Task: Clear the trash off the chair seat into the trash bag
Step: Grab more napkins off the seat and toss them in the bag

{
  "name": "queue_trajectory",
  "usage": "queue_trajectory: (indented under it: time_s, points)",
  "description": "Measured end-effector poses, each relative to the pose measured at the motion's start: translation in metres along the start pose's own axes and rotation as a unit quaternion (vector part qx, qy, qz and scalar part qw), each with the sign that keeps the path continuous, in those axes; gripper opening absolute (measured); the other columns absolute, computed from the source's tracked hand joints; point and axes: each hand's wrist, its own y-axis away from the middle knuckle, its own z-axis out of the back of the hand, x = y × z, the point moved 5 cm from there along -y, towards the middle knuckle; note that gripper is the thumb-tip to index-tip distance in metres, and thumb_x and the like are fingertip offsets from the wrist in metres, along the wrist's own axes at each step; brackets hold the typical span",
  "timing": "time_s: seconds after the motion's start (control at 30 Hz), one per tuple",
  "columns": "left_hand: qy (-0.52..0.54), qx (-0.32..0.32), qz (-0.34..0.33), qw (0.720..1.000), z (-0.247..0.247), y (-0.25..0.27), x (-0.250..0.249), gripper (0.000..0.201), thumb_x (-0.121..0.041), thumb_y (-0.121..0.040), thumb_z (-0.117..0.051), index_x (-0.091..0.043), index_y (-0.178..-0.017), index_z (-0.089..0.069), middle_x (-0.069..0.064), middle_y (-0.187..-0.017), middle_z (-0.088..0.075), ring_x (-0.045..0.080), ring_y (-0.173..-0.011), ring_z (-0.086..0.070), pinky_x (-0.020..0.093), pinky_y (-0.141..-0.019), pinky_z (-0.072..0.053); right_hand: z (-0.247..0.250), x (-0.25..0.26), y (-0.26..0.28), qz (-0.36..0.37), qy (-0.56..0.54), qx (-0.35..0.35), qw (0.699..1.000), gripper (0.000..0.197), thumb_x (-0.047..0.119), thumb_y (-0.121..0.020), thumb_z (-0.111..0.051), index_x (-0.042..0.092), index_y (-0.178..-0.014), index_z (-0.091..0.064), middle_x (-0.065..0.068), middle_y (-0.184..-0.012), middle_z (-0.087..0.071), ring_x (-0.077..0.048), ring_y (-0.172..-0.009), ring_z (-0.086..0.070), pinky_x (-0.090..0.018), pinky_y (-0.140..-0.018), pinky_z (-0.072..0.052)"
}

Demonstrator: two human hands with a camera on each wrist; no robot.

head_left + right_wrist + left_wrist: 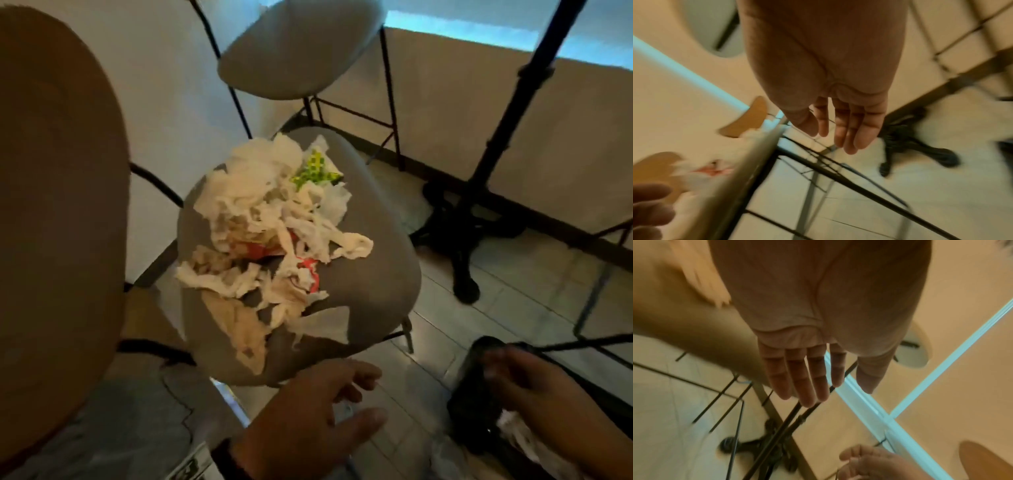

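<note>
A grey chair seat point(373, 260) carries a pile of crumpled white tissues point(270, 219), red wrappers point(308, 270) and a green-patterned wrapper point(313, 169). My left hand point(363, 394) hovers just off the seat's front edge, fingers spread and holding nothing; the left wrist view shows its fingers point(807, 386) straight. My right hand point(513, 373), blurred, is over the black trash bag point(472, 411) on the floor at lower right, where white tissue point(513, 428) lies inside. In the right wrist view its fingers point(844, 133) are straight and empty.
A second grey chair point(298, 51) stands behind the seat. A brown chair back point(58, 171) fills the left side. A black table base point(462, 219) and thin chair legs stand on the tiled floor point(513, 308) to the right.
</note>
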Motion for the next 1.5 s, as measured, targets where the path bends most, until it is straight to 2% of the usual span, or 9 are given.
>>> queue_trajectory:
  time_s: [0.17,0.27,0.47,0.6,0.8,0.97,1.17,1.33,1.5]
  points:
    - [-0.033,-0.170,-0.029,0.984,0.060,0.058,0.000,0.030,-0.054,-0.090,-0.070,-0.058,-0.116,-0.056,-0.035,-0.120,-0.056,-0.006,-0.111,-0.059,0.011,-0.086,-0.050,0.003,0.171,0.020,0.182,0.028,-0.049,0.982,0.028,0.036,-0.094,-0.062,0.036,-0.122,-0.057,0.008,-0.116,-0.061,-0.004,-0.097,-0.060,-0.024,-0.075,-0.048]
    - [-0.104,-0.262,-0.003,0.959,0.079,0.061,0.030,0.055,-0.066,-0.082,-0.066,-0.060,-0.130,-0.038,-0.034,-0.134,-0.042,-0.006,-0.127,-0.046,0.008,-0.096,-0.042,-0.021,0.225,0.019,0.230,0.080,-0.033,0.969,0.064,0.051,-0.083,-0.069,0.047,-0.141,-0.040,0.006,-0.141,-0.041,-0.015,-0.116,-0.055,-0.037,-0.089,-0.056]
    - [-0.157,-0.293,0.078,0.940,0.092,0.035,0.079,0.112,-0.064,-0.067,-0.072,-0.044,-0.156,-0.008,0.013,-0.168,-0.016,0.038,-0.154,-0.021,0.058,-0.119,-0.034,-0.094,0.265,0.026,0.367,0.276,-0.026,0.888,0.107,0.066,-0.071,-0.075,0.067,-0.149,-0.001,0.008,-0.166,0.018,-0.033,-0.151,-0.018,-0.050,-0.110,-0.042]
    - [-0.199,-0.279,0.101,0.934,0.097,0.018,0.084,0.103,-0.071,-0.072,-0.056,-0.055,-0.156,0.001,0.013,-0.169,-0.018,0.041,-0.152,-0.025,0.061,-0.116,-0.036,-0.116,0.266,0.004,0.359,0.320,-0.062,0.875,0.090,0.044,-0.084,-0.071,0.058,-0.151,-0.013,-0.006,-0.167,0.006,-0.040,-0.145,-0.026,-0.050,-0.102,-0.050]
    - [-0.161,-0.297,0.084,0.937,0.107,0.000,0.077,0.093,-0.037,-0.089,-0.066,-0.058,-0.156,-0.005,0.011,-0.167,-0.015,0.037,-0.150,-0.029,0.053,-0.111,-0.043,-0.122,0.272,-0.016,0.358,0.330,-0.064,0.871,0.058,0.013,-0.088,-0.067,0.035,-0.139,-0.048,-0.014,-0.147,-0.030,-0.035,-0.130,-0.041,-0.041,-0.092,-0.054]
    - [-0.116,-0.344,0.057,0.930,0.115,-0.009,0.071,0.100,-0.027,-0.086,-0.073,-0.045,-0.162,-0.011,0.017,-0.150,-0.031,0.032,-0.123,-0.048,0.031,-0.092,-0.038,-0.106,0.279,-0.018,0.354,0.217,-0.040,0.909,0.045,0.014,-0.083,-0.071,0.035,-0.121,-0.057,-0.002,-0.129,-0.041,-0.023,-0.107,-0.050,-0.031,-0.079,-0.054]
    - [-0.136,-0.332,0.158,0.920,0.117,-0.016,0.075,0.084,-0.040,-0.089,-0.070,-0.036,-0.157,-0.022,0.012,-0.143,-0.038,0.030,-0.120,-0.050,0.041,-0.089,-0.047,-0.068,0.294,-0.006,0.364,0.103,-0.027,0.925,0.046,0.015,-0.075,-0.079,0.042,-0.105,-0.057,0.006,-0.115,-0.048,-0.011,-0.101,-0.050,-0.013,-0.073,-0.039]
    - [-0.153,-0.324,0.166,0.919,0.120,-0.021,0.080,0.035,-0.045,-0.095,-0.059,-0.023,-0.122,-0.059,0.008,-0.121,-0.055,0.030,-0.108,-0.058,0.050,-0.090,-0.055,-0.039,0.304,0.009,0.372,-0.001,-0.033,0.928,0.042,0.014,-0.074,-0.082,0.035,-0.104,-0.062,0.010,-0.119,-0.057,-0.005,-0.107,-0.056,-0.021,-0.082,-0.049]
    - [-0.109,-0.379,0.097,0.914,0.125,-0.008,0.068,0.013,-0.032,-0.092,-0.065,-0.020,-0.096,-0.061,0.001,-0.085,-0.061,0.024,-0.080,-0.060,0.040,-0.066,-0.054,-0.012,0.311,0.018,0.401,-0.089,-0.041,0.911,0.039,0.008,-0.074,-0.079,0.025,-0.105,-0.063,0.008,-0.116,-0.065,-0.012,-0.109,-0.064,-0.046,-0.098,-0.053]
